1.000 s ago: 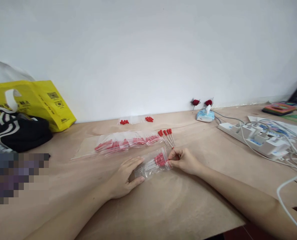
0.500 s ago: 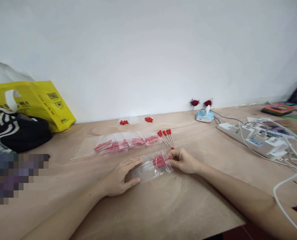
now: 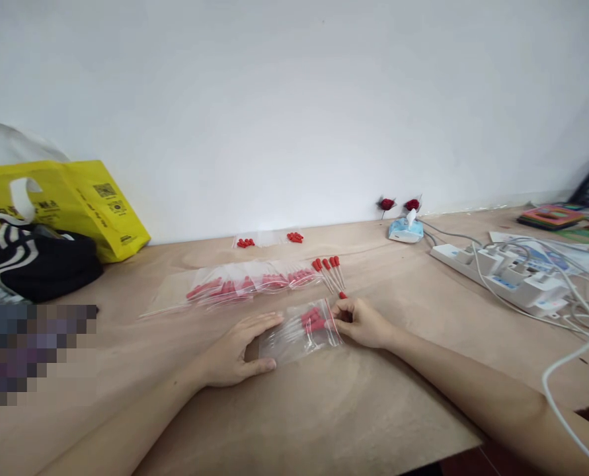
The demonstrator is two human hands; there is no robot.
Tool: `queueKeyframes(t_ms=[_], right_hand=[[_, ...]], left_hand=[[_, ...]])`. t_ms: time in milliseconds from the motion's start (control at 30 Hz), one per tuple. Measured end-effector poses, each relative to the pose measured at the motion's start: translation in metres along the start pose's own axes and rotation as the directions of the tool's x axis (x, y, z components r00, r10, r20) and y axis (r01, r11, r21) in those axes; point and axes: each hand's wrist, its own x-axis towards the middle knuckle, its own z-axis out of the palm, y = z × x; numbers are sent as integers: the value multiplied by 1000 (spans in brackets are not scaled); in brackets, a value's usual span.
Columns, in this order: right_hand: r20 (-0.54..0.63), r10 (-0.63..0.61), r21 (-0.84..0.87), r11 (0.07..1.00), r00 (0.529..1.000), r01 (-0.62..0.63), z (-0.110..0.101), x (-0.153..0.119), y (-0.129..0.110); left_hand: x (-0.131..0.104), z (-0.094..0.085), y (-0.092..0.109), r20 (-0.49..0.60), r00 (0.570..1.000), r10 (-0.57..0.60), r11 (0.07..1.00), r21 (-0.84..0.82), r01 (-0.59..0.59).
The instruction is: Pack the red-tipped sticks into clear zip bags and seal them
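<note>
- The wooden table point(image 3: 373, 410) is filling the lower part of the view; a pale wall is rising towards twelve o'clock.
- A yellow tote bag point(image 3: 90, 211) is leaning at nine o'clock.
- A row of overlapping filled clear bags point(image 3: 259, 270) is lying at eight o'clock, close to centre, with red shapes showing through.
- A white power strip point(image 3: 497, 274) is trailing cables at three o'clock.
- One clear bag point(image 3: 294, 350) is lying at six o'clock, just below centre, between the hands, its red seal line turned towards three. It is probably going to feel light, soft and slippery, so the film edge by the seal and the flat opposite end are looking like the best holds.
- The left hand point(image 3: 244, 350), at seven, is resting with thumb and fingers spread apart around the bag's far-from-seal end.
- The right hand point(image 3: 366, 322), between four and five, is curling thumb and forefinger near each other at the seal; whether they are gripping film or a bulb, I cannot tell.
- Loose droppers point(image 3: 332, 262) are lying at four, near centre.
- Inside the bag, red bulbs point(image 3: 314, 318) are looking squeezable, their thin stems point(image 3: 289, 334) likely stiffer, possibly fragile.
</note>
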Motion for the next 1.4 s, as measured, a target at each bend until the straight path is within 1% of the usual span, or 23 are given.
queueKeyframes(t_ms=[67, 167, 233, 300, 333, 367, 400, 433, 467, 500, 533, 567, 633, 733, 800, 900, 967, 1000, 1067, 1133, 1167, 1267, 1400], right_hand=[[-19, -62, -72, 996, 998, 61, 0, 0, -1], [55, -191, -187, 962, 980, 198, -5, -2, -5], [125, -230, -255, 933, 965, 255, -11, -4, -9], [150, -229, -305, 915, 962, 265, -18, -5, -12], [115, -212, -328, 914, 971, 238, -22, -4, -13], [38, -179, -353, 918, 983, 180, -25, -4, -13], [-72, -130, -376, 922, 989, 94, -27, -3, -11], [-195, -72, -396, 918, 978, -12, -29, -1, -10], [-306, -12, -412, 903, 952, -121, -30, 0, -7], [-388, 44, -422, 880, 921, -219, -31, 2, -4], [-431, 93, -426, 856, 897, -293, -31, 3, -1], [-440, 136, -426, 839, 887, -340, -31, 5, 1], [-416, 195, -413, 830, 888, -376, -28, 7, 5], [-393, 223, -418, 821, 892, -389, -22, 10, 4], [-422, 235, -427, 801, 875, -421, -24, 10, 1], [-505, 259, -378, 792, 823, -481, -40, 6, -4], [-540, 241, -300, 840, 806, -452, -60, 0, -5], [-528, 217, -255, 881, 821, -397, -72, -4, -5], [-428, 136, -174, 958, 893, -230, -95, -12, -1], [-300, 84, -111, 986, 950, -122, -114, -19, 4], [-234, 81, -103, 989, 969, -108, -120, -21, 6], [-104, 84, -112, 989, 991, -96, -126, -24, 9], [16, 96, -141, 986, 995, -93, -116, -20, 2]], left_hand=[[0, -1, 1, 3, 1000, -6, 1000, -5, 6], [1, -1, 2, 1, 1000, -9, 1000, -7, 9], [0, 0, 1, 2, 1000, -7, 1000, -6, 7], [0, 0, 0, 8, 1000, -8, 1000, -1, 8], [0, 1, 0, 13, 1000, -11, 1000, 1, 11], [-1, 1, 0, 19, 1000, -18, 1000, 4, 18], [-1, 1, 0, 22, 999, -28, 1000, 9, 27], [0, 2, 0, 25, 999, -38, 999, 17, 37], [0, 2, 1, 24, 999, -46, 999, 26, 45], [0, 3, 1, 21, 998, -52, 998, 38, 51], [0, 3, 1, 16, 998, -56, 997, 49, 56], [1, 3, 1, 11, 998, -59, 997, 58, 58], [1, 4, 1, 5, 998, -63, 996, 64, 63], [2, 6, -1, 6, 997, -74, 996, 53, 73], [2, 6, -1, 16, 996, -85, 995, 47, 85], [1, 6, -1, 41, 993, -114, 993, 40, 112], [1, 6, -1, 50, 990, -133, 991, 35, 131], [1, 7, -1, 53, 989, -140, 990, 32, 139], [1, 7, -1, 56, 987, -149, 989, 30, 147], [0, 7, -2, 57, 987, -150, 988, 31, 148], [1, 7, -2, 58, 987, -147, 989, 31, 145], [1, 7, -2, 56, 988, -144, 989, 35, 142], [2, 6, -1, 68, 986, -155, 987, 49, 152]])
